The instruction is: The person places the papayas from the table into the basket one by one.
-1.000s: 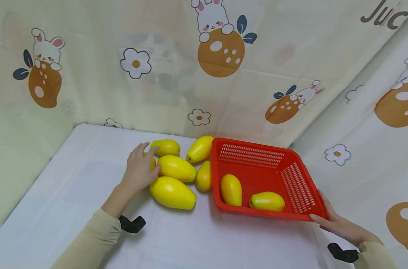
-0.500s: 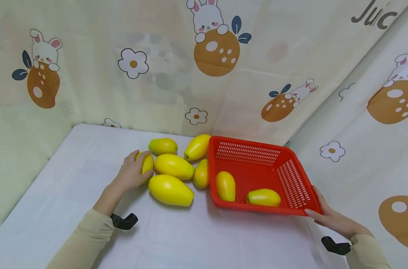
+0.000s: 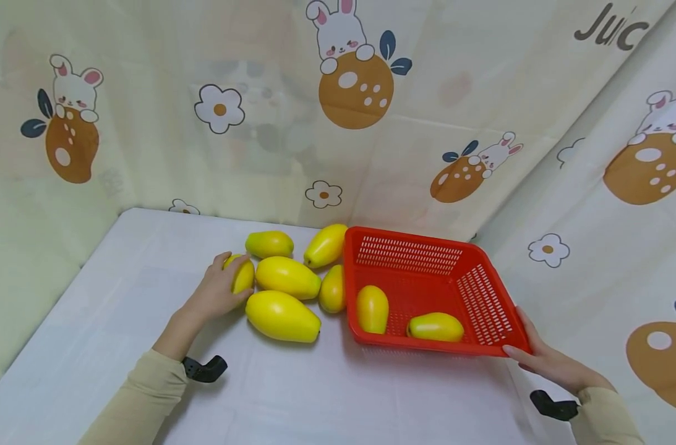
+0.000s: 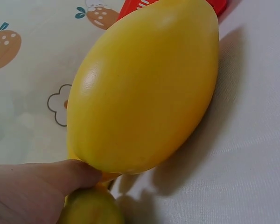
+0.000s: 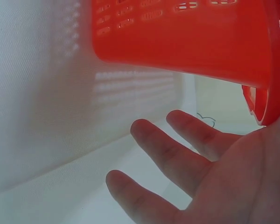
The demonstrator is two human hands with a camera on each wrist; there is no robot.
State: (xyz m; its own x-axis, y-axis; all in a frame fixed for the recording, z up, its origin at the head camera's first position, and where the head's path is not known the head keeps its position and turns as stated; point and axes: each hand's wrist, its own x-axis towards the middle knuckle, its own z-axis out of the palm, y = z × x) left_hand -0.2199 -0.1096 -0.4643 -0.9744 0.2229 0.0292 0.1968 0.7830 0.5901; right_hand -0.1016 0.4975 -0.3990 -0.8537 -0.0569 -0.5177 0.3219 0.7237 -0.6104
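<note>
My left hand point(image 3: 218, 287) has its fingers curled over a small yellow papaya point(image 3: 243, 275) at the left end of a loose group on the table. In the left wrist view, the thumb lies beside a blurred yellow-green fruit end point(image 4: 91, 209), and a big papaya point(image 4: 147, 88) fills the foreground. At the right, my right hand point(image 3: 557, 361) holds the near corner of a red plastic basket point(image 3: 427, 345) by its rim, the thumb on top. Beneath the rim, several of its fingers point(image 5: 170, 151) are spread out. Two papayas point(image 3: 435, 327) lie inside the basket.
Several more papayas point(image 3: 287, 277) lie between the left hand and the basket, one point(image 3: 332, 289) right against its left side. A white cloth covers the table point(image 3: 315, 395). A printed curtain point(image 3: 271, 161) closes off the back and right.
The left hand has come down from above the group, slightly toward the person, and taken hold of the small papaya at the left. The right hand still holds the basket's rim; the view has shifted slightly.
</note>
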